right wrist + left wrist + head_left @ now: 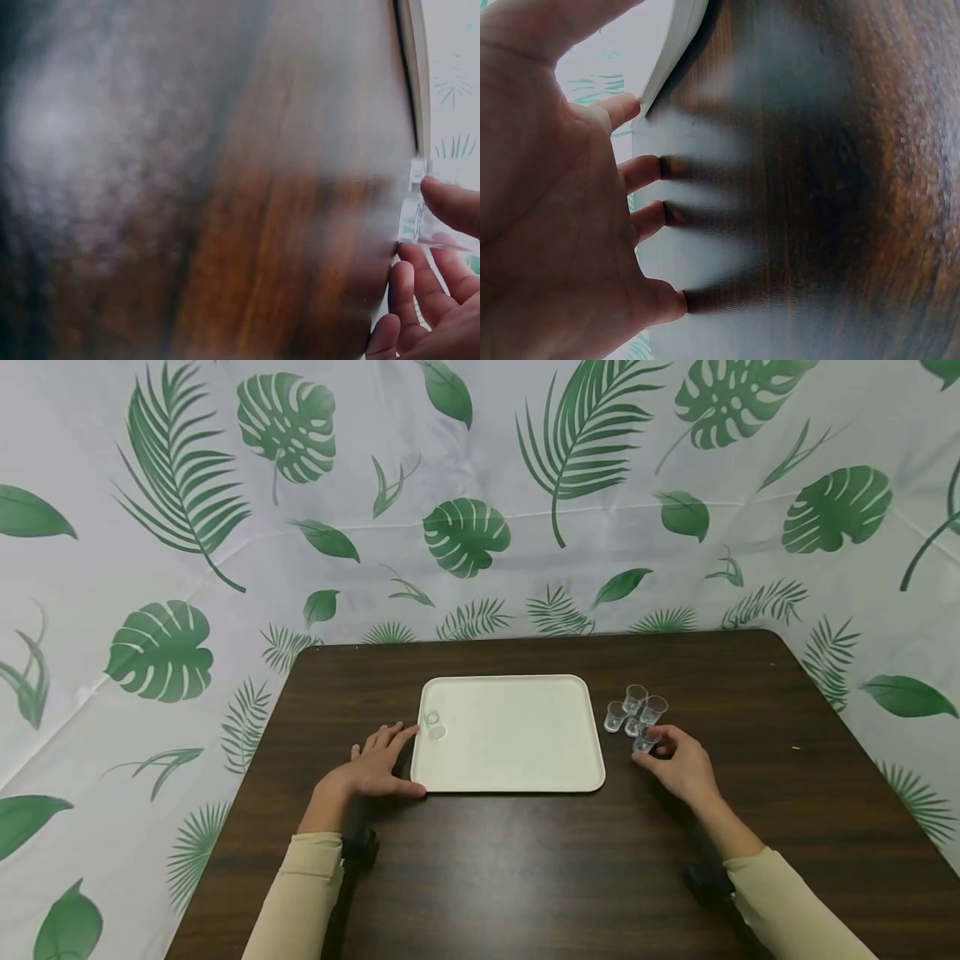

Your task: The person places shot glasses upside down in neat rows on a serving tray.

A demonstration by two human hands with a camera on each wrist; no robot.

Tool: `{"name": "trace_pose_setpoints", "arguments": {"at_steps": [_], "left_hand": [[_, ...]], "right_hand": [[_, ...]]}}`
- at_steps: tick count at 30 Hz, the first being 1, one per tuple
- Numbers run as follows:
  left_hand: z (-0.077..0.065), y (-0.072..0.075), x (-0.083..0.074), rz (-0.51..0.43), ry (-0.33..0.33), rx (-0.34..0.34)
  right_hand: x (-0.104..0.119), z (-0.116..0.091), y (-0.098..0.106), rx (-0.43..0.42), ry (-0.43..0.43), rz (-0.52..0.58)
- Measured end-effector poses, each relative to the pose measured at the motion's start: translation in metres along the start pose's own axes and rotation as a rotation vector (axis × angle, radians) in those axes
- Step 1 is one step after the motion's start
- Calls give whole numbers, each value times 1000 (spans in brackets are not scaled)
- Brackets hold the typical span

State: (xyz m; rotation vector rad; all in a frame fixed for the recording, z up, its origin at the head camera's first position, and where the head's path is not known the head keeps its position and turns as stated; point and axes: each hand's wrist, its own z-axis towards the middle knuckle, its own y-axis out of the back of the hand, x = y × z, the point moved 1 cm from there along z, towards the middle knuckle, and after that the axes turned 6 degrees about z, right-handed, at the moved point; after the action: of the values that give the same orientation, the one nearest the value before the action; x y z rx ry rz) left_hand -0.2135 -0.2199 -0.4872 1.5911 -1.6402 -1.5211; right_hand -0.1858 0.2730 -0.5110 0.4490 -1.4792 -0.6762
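A white rectangular tray (517,735) lies on the dark wooden table, with one small clear shot glass (432,720) standing near its left end. My left hand (375,766) is spread at the tray's left edge, thumb and index finger touching the rim; in the left wrist view the other fingertips (654,217) rest on the table. To the right of the tray, my right hand (681,766) pinches a clear shot glass (643,741) between thumb and fingers. Several more shot glasses (634,697) stand clustered just beyond it. In the right wrist view the held glass (411,221) is partly hidden by the thumb.
The brown table (495,868) reaches back to a white cloth (480,452) printed with green leaves, which also hangs along both sides. A tiny yellow speck (796,747) lies on the table at the right. Dark wrist cameras sit under both forearms.
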Motion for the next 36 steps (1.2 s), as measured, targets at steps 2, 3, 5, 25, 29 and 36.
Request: {"name": "trace_pose_setpoints", "arguments": {"at_steps": [2, 3, 5, 25, 29, 36], "left_hand": [[0, 0, 0, 5, 2, 2], [0, 0, 0, 6, 2, 1], [0, -1, 1, 9, 1, -3], [0, -1, 0, 8, 4, 0], [0, -1, 0, -1, 3, 5], [5, -7, 6, -5, 2, -9]], "right_hand": [[-1, 1, -1, 8, -6, 0], [0, 1, -1, 11, -8, 0], [0, 2, -1, 14, -9, 1], [-2, -5, 5, 10, 30, 1], [2, -9, 10, -20, 62, 22], [17, -14, 14, -64, 126, 133]]}}
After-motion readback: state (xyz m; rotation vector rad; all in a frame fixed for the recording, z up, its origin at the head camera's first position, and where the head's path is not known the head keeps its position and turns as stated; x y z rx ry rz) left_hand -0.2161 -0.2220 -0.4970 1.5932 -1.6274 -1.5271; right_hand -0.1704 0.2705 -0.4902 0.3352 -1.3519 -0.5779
